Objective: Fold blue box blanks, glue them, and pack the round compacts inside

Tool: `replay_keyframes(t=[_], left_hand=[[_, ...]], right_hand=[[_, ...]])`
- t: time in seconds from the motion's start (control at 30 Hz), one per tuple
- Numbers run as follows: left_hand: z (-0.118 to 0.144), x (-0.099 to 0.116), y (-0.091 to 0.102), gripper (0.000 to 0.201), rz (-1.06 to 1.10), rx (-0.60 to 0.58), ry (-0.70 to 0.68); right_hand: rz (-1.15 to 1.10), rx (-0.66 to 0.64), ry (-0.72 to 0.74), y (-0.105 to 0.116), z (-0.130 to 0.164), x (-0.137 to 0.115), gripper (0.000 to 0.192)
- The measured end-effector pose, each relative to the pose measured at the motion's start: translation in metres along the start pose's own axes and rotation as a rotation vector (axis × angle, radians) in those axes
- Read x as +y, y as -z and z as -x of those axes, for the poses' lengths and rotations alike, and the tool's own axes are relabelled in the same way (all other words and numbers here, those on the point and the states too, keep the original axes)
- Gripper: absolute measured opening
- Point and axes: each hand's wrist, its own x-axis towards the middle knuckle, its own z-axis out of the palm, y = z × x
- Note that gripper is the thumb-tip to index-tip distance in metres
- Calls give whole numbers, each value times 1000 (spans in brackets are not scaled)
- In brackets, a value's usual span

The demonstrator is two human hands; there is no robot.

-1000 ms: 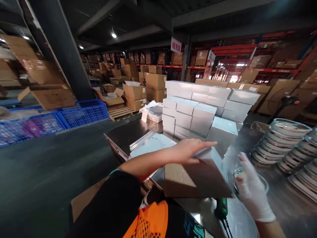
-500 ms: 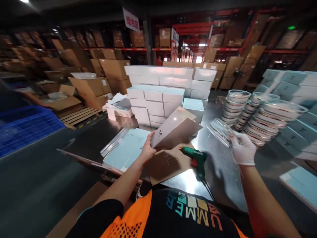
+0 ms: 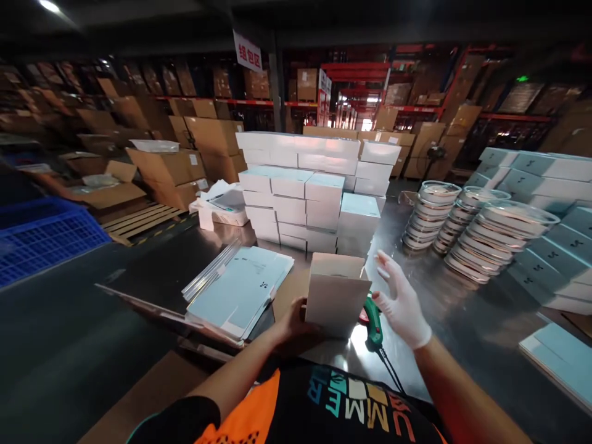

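My bare left hand (image 3: 294, 316) grips the lower left side of a pale carton (image 3: 336, 294) that stands upright and open-topped on the steel table (image 3: 462, 320). My right hand (image 3: 401, 300), in a white glove, hovers with fingers spread just right of the carton and holds nothing. A green glue gun (image 3: 372, 325) lies on the table beneath that hand, partly hidden behind the carton. A pile of flat light-blue carton blanks (image 3: 241, 291) lies to the left of my left hand.
Stacked white boxes (image 3: 309, 185) stand behind the carton. Stacks of clear round lidded dishes (image 3: 481, 231) sit at the right, with more light-blue boxes (image 3: 546, 185) beyond. A blue crate (image 3: 41, 237) and brown cartons on pallets (image 3: 152, 179) fill the left.
The carton went from tilted and half-folded to standing upright on the table. My right hand let go of the clear dish it held and came in beside the carton. The view shifted slightly.
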Motion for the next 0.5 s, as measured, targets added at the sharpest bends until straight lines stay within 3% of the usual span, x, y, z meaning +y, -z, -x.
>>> replay_keyframes(t=[0.07, 0.13, 0.2, 0.3, 0.43, 0.5], left_hand=[[-3, 7, 4, 78, 32, -37, 28], [-9, 16, 8, 87, 19, -10, 4], [-17, 27, 9, 79, -45, 25, -73], [-26, 39, 4, 68, -69, -12, -130], [-27, 36, -5, 87, 62, 94, -76], [-27, 30, -4, 91, 54, 27, -50]], right_hand=[[-73, 42, -127, -18, 20, 17, 88], [-86, 33, -196, -35, 35, 26, 83], [-77, 12, -207, -49, 41, 27, 72], [-128, 45, -303, -65, 37, 20, 55], [-91, 261, -409, -79, 25, 18, 44], [-96, 335, -343, -78, 21, 25, 50]])
